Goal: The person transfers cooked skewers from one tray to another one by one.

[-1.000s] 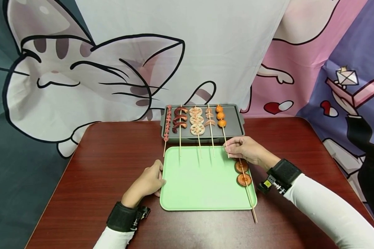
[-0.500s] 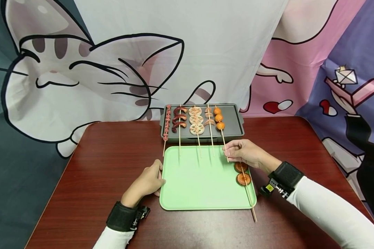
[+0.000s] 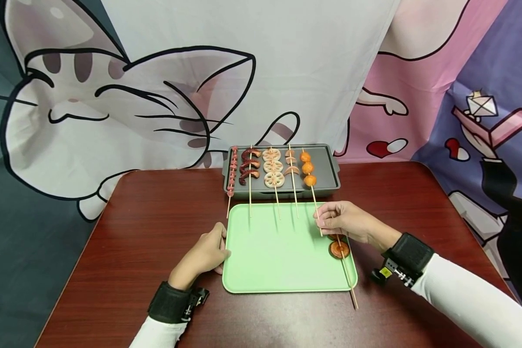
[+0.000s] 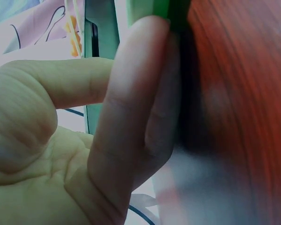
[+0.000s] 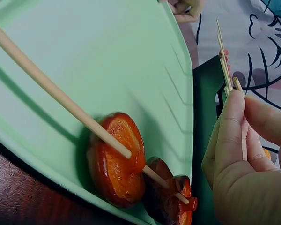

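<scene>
My right hand [image 3: 345, 222] pinches the stick of a skewer of orange balls [image 3: 307, 168], whose balls are over the right part of the grey grill pan [image 3: 326, 166]. In the right wrist view, thumb and fingertips meet at the stick's end. My left hand [image 3: 204, 251] holds the left edge of the light green tray [image 3: 282, 261]. A skewer of brown round slices [image 3: 339, 249] lies along the tray's right side, its stick passing over the front rim. My right hand partly hides its upper slice in the head view.
On the pan lie skewers of pink sausage pieces [image 3: 232, 171], dark red curled tentacles [image 3: 250, 164], lotus root slices [image 3: 273, 166] and pale curved pieces [image 3: 291, 164]. Their sticks extend toward the tray. A printed cloth [image 3: 313, 72] hangs behind the brown table [image 3: 165, 208].
My right hand has moved toward me and slightly right, drawing the orange-ball skewer nearer along the pan. My left hand stays at the tray edge.
</scene>
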The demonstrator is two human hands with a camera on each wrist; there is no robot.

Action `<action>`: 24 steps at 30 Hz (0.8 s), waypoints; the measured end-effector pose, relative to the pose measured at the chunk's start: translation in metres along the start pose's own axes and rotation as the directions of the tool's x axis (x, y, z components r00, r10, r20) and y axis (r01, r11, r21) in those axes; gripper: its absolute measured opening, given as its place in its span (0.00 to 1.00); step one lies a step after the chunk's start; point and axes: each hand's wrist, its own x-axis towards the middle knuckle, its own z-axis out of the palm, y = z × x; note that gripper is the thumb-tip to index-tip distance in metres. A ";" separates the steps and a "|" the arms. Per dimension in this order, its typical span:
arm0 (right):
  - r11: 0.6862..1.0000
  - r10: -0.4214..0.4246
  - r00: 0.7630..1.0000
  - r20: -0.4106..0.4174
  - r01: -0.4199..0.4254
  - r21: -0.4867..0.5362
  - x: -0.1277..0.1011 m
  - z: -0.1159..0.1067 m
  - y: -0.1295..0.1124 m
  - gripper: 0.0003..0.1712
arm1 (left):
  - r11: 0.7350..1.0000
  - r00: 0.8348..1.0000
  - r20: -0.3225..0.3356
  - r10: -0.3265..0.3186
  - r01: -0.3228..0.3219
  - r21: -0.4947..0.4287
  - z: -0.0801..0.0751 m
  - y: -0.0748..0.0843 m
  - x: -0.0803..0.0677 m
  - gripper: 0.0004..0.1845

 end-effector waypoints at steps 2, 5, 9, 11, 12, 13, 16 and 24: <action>1.000 -0.005 1.000 0.017 0.005 -0.005 -0.003 0.001 0.001 0.11 | 1.000 1.000 0.001 0.000 0.000 -0.003 0.000 0.000 0.000 0.16; 1.000 -0.010 0.999 0.038 0.011 -0.006 -0.006 0.004 0.003 0.10 | 1.000 1.000 0.002 0.002 -0.002 -0.011 0.000 0.001 0.000 0.16; 1.000 -0.010 0.999 0.051 0.011 -0.010 -0.010 0.008 0.005 0.07 | 1.000 1.000 0.001 0.004 -0.004 -0.022 0.000 0.001 0.000 0.16; 1.000 -0.015 0.998 0.059 0.015 -0.011 -0.013 0.009 0.006 0.06 | 1.000 1.000 0.003 0.004 -0.004 -0.024 0.000 0.001 -0.001 0.16; 1.000 -0.016 0.998 0.060 0.016 -0.012 -0.014 0.010 0.007 0.05 | 1.000 1.000 0.002 0.004 -0.004 -0.024 0.000 0.000 0.000 0.16; 1.000 -0.017 0.998 0.060 0.018 -0.012 -0.015 0.011 0.007 0.06 | 1.000 1.000 0.002 0.005 -0.005 -0.022 0.000 0.000 0.000 0.16; 1.000 -0.021 0.998 0.065 0.022 -0.010 -0.020 0.013 0.009 0.05 | 1.000 1.000 0.001 0.007 -0.007 -0.016 0.000 0.000 0.000 0.16; 0.998 -0.028 0.998 0.058 0.031 -0.055 -0.034 0.019 0.013 0.06 | 1.000 1.000 0.008 0.003 -0.003 -0.019 0.000 0.000 0.000 0.15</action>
